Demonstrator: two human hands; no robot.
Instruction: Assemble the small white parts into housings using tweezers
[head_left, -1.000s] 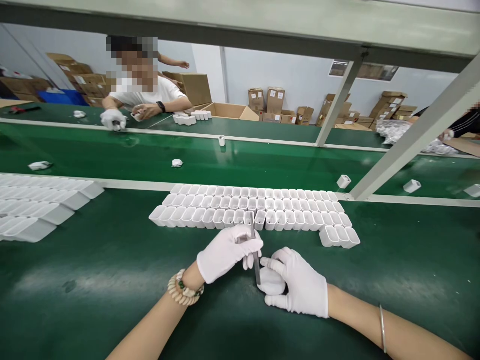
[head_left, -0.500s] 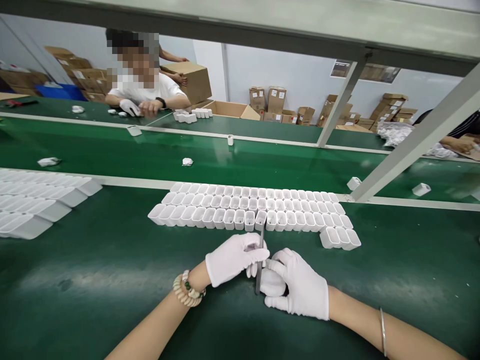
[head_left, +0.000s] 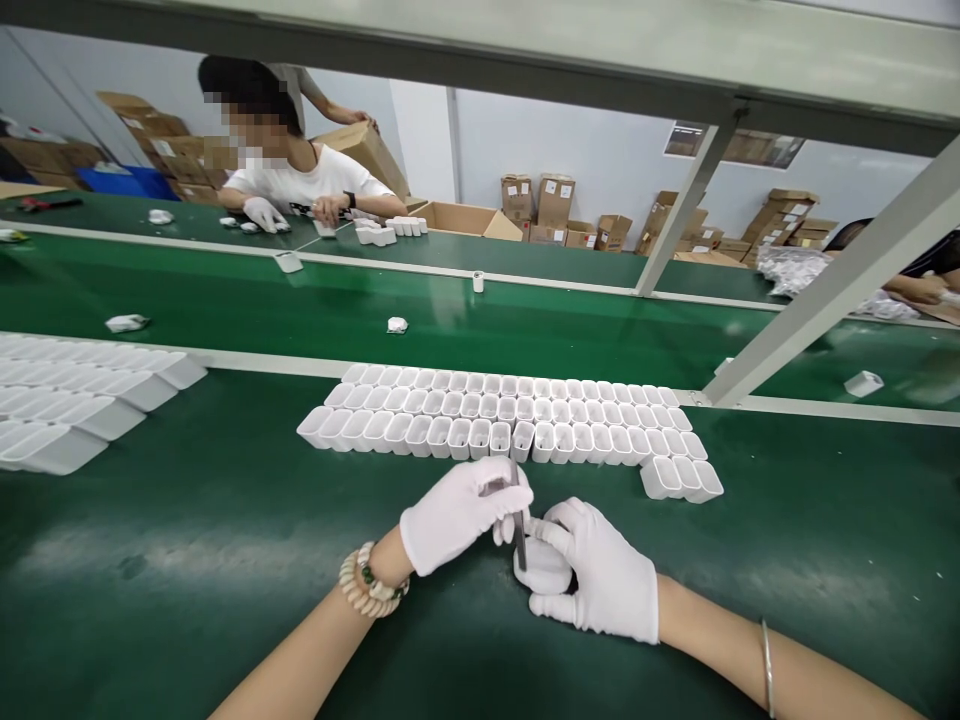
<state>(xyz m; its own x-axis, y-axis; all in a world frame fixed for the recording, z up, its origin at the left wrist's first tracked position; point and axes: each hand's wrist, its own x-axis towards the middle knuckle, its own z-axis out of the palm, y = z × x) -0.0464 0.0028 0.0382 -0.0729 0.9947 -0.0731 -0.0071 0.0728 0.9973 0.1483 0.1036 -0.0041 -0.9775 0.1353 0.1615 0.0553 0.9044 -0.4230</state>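
My left hand, in a white glove, pinches a slim grey metal strip between thumb and fingers. The strip is tilted, its lower end at a rounded white piece. My gloved right hand curls around that white piece from the right and keeps it low over the green tabletop. The fingers cover part of it. Just beyond both hands stand rows of small open white cups, packed side by side. Small dark marks show inside some of the front ones.
More white containers stand in rows at the left. Behind the cups runs a green belt carrying scattered white pieces. A slanted metal post rises at the right. Across the belt a co-worker sits by cardboard boxes.
My left hand has shifted slightly left, and the strip's lower end has risen onto the white piece. Pieces on the belt have moved right. The co-worker leans and reaches right.
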